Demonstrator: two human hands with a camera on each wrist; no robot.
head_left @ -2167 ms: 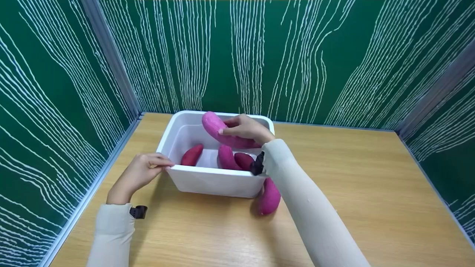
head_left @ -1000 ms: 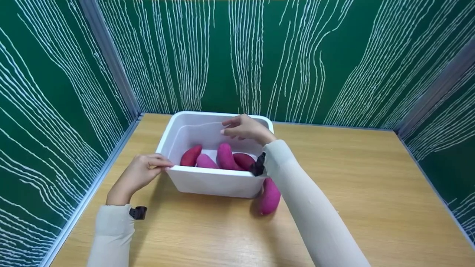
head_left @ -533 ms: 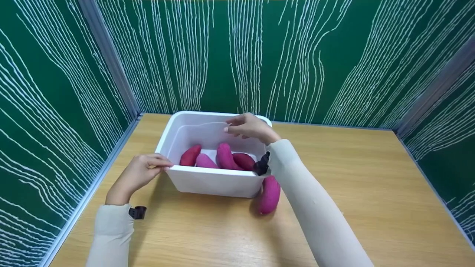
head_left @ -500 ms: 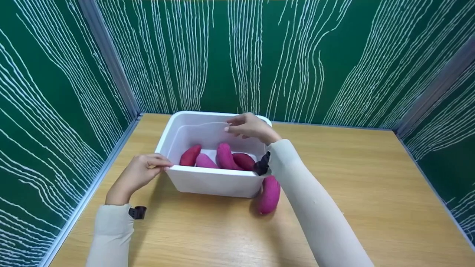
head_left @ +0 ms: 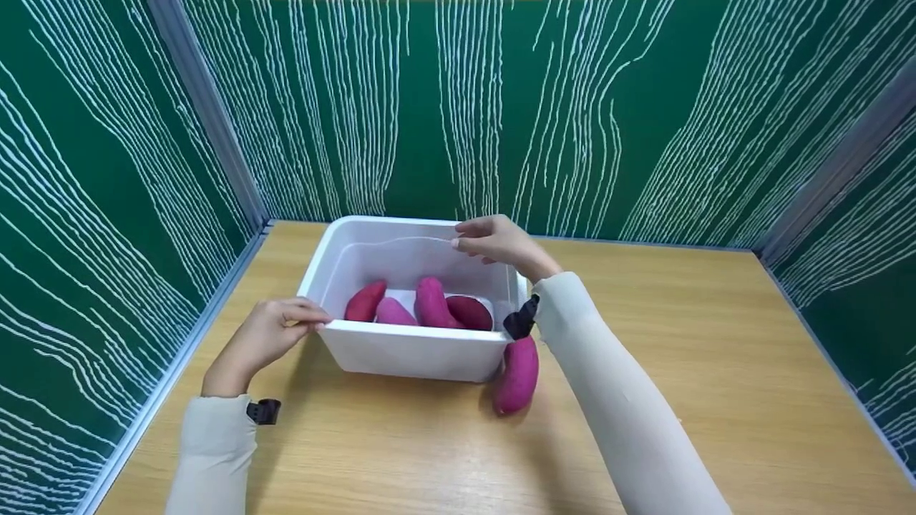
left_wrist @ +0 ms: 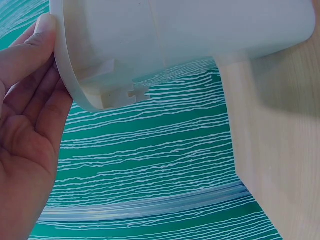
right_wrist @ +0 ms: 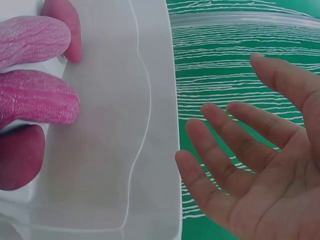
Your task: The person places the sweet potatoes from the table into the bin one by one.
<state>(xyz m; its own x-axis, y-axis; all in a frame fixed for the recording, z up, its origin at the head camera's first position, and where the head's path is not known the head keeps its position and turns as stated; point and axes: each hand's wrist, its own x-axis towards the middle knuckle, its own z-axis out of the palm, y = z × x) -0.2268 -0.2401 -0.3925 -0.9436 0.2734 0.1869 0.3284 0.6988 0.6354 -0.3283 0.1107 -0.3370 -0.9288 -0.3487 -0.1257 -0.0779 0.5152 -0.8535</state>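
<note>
My left hand (head_left: 268,336) grips the front left corner of a white plastic bin (head_left: 411,350), and in the left wrist view the thumb presses on the rim. Over the bin's back right rim hovers my right hand (head_left: 504,243), fingers spread and holding nothing, as the right wrist view shows. Inside lie two dark red, sweet-potato-like roots, one at the left (head_left: 366,300) and one at the right (head_left: 470,312). Between them are a light pink, streaked, long vegetable (head_left: 395,312) and a deeper pink one (head_left: 434,304). The bin's front wall hides their near ends.
Outside the bin, against its front right corner, a magenta elongated vegetable (head_left: 517,375) lies on the wooden table (head_left: 680,357). Green walls (head_left: 558,114) with white wavy lines and grey metal posts (head_left: 207,107) enclose the table at the back and sides.
My right hand has let go of the light pink vegetable, which now lies in the bin. It has since drifted right and slightly up. The left hand stays on the rim.
</note>
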